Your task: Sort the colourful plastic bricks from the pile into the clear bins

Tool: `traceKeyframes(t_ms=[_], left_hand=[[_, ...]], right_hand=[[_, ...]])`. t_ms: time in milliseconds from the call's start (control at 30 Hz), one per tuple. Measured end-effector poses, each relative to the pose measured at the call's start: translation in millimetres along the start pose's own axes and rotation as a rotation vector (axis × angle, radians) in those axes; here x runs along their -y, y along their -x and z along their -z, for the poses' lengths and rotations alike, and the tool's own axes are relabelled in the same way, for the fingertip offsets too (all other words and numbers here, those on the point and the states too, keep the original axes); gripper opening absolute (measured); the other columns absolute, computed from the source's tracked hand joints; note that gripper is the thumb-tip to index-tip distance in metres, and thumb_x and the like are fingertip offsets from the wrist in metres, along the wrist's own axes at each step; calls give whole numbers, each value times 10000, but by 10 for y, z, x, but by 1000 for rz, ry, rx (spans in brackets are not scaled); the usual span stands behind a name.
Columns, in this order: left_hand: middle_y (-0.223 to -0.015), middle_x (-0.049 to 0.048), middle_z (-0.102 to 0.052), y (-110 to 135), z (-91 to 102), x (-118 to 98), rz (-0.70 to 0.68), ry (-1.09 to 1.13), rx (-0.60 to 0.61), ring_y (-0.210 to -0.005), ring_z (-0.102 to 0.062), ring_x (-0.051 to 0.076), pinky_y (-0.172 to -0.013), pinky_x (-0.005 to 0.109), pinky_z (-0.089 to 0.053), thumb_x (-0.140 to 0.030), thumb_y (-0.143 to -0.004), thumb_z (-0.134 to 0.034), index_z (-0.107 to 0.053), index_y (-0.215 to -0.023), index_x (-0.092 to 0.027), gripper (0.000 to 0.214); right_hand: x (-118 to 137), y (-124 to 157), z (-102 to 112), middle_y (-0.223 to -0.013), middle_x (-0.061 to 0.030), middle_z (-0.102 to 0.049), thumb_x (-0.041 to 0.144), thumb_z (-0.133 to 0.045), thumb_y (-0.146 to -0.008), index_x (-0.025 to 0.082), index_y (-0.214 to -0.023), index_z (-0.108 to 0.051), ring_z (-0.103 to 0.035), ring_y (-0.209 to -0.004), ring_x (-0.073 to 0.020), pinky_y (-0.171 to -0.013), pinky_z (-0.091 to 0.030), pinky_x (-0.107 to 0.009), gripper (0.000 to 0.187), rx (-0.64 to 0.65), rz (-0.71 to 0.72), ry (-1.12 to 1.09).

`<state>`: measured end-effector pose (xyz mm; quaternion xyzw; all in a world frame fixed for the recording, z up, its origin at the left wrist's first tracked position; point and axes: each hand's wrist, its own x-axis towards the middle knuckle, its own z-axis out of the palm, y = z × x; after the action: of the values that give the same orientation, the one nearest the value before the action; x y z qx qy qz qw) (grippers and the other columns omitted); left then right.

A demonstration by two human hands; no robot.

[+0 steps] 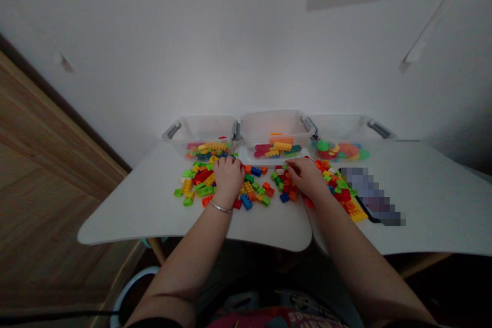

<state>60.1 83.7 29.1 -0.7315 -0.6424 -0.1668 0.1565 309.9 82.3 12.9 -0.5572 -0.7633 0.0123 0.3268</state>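
The person's left hand (228,177), a thin silver bangle (220,207) at its wrist, is curled knuckles-up and the right hand (305,177) reaches forward, fingers down, and from here I can't tell whether either is clenched on a brick or merely resting. Glossy multicoloured plastic studded bricks (246,201) lie under and around both hands, and they'd likely lift cleanest pinched singly by their edges. They're spread across a white rounded tabletop (269,230), just short of three clear plastic bins with grey handles (274,128).
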Motion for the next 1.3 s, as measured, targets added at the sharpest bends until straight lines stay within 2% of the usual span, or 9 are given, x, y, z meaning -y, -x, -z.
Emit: traceKeyframes(t_ms=[267, 533, 700, 800, 900, 1133, 1300], left_hand=[[-1014, 133, -671, 7, -64, 47, 63, 13, -4, -981, -557, 352, -852, 489, -406, -374, -865, -544, -720, -972, -200, 270], [-971, 74, -695, 0, -48, 74, 29, 143, 14, -969, -569, 300, -873, 451, -400, -290, -860, -570, -689, -847, -236, 130], [-979, 74, -681, -29, -50, 104, 52, 255, -39, -971, -582, 272, -891, 426, -407, -292, -891, -551, -665, -894, -228, 131], [-976, 75, -658, -44, -54, 130, -32, 434, -111, -965, -579, 233, -886, 372, -436, -249, -910, -518, -635, -908, -209, 123], [-930, 67, -648, -31, -55, 133, -155, 572, -142, -928, -572, 209, -865, 339, -458, -213, -914, -496, -606, -895, -205, 112], [-907, 62, -667, 40, -66, 24, -276, 661, -46, -887, -609, 201, -810, 346, -499, -181, -880, -518, -617, -906, -210, 106], [-877, 48, -687, 59, -38, -60, -390, 673, 30, -874, -635, 201, -801, 349, -517, -199, -884, -543, -639, -897, -236, 104]], right_hand=[[-11, 0, -6, -1073, -113, -715, 257, -498, -883, 157, -1073, -691, -614, -1043, -265, -968, -463, -433, 289, -4, -1, -5], [-16, 1, -11, -1062, -110, -715, 266, -489, -882, 164, -1062, -690, -617, -1035, -262, -961, -467, -430, 289, -25, 6, -18], [38, 19, 42, -1040, -103, -718, 230, -485, -878, 185, -1034, -699, -616, -1026, -259, -954, -464, -432, 269, -65, 59, 8], [117, 40, 99, -1015, -104, -718, 213, -478, -884, 183, -1012, -709, -613, -1006, -256, -937, -466, -412, 266, -130, 88, 68], [211, 54, 136, -998, -107, -717, 232, -478, -903, 181, -1031, -709, -613, -983, -261, -920, -466, -409, 269, -128, 127, 113], [350, 46, 68, -1102, -70, -710, 307, -545, -917, 233, -1190, -645, -620, -1041, -232, -946, -465, -395, 300, 47, 261, -31], [398, 33, 19, -1151, -62, -705, 284, -627, -873, 251, -1209, -629, -625, -1069, -229, -954, -469, -407, 338, 101, 269, -115]])
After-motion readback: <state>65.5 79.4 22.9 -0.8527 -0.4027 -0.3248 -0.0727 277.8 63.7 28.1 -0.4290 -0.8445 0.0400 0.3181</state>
